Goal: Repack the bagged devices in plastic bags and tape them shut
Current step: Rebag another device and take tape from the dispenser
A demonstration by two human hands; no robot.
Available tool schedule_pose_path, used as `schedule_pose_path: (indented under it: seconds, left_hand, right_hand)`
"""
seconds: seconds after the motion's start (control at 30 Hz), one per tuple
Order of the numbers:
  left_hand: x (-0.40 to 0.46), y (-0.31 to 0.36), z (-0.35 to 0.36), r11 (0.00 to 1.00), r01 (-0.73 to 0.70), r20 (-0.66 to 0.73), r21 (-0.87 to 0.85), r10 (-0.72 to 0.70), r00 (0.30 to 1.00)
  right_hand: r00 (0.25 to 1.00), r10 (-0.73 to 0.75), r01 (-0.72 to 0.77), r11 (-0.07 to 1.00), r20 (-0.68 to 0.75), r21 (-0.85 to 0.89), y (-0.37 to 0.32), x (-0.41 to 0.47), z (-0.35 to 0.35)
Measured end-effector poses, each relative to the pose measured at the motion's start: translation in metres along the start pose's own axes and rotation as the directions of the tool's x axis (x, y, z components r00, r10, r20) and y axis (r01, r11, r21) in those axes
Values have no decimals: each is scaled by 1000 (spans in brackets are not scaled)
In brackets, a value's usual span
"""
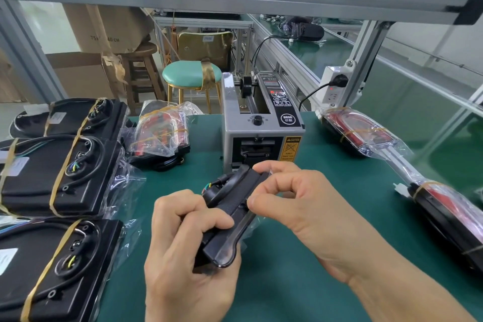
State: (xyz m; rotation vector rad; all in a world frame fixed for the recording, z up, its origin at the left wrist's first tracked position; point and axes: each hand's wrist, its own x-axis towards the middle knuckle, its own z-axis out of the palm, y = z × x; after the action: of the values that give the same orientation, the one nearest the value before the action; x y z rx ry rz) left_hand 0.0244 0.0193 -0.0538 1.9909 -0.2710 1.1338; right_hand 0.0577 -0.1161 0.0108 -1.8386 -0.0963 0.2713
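Bagged black devices (60, 175) bound with rubber bands lie at the left of the green worktop (326, 191). The left hand (188, 251) grips a black device (230, 219) in clear plastic above the worktop; the right hand (300, 204) pinches its upper edge. Behind stands a tape dispenser (261, 128) marked "SEMI" and "CAUTION".

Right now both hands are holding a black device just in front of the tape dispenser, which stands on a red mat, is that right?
Not quite: the head view shows a green mat, not red. Both the left hand and right hand do hold the black device in front of the tape dispenser.
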Motion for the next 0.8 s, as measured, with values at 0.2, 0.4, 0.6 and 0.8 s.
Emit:
schedule_pose_path:
  seconds: [0.2,0.4,0.6,0.8]
  left_hand:
    - [0,3,2,1000,12,-6,4,-12,1000]
    - [0,4,3,1000,31,-11,2,-31,999]
    - [2,5,3,1000,24,-28,9,-24,999]
    - [3,5,3,1000,16,-23,4,-16,1000]
  right_hand:
    - [994,-70,61,993,-88,-102,5,1,2]
    - [990,-63,58,997,-127,-44,12,3,5]
    - [983,-98,89,994,-154,-66,14,4,6]
    - [979,-89,94,995,-182,18,19,6,6]
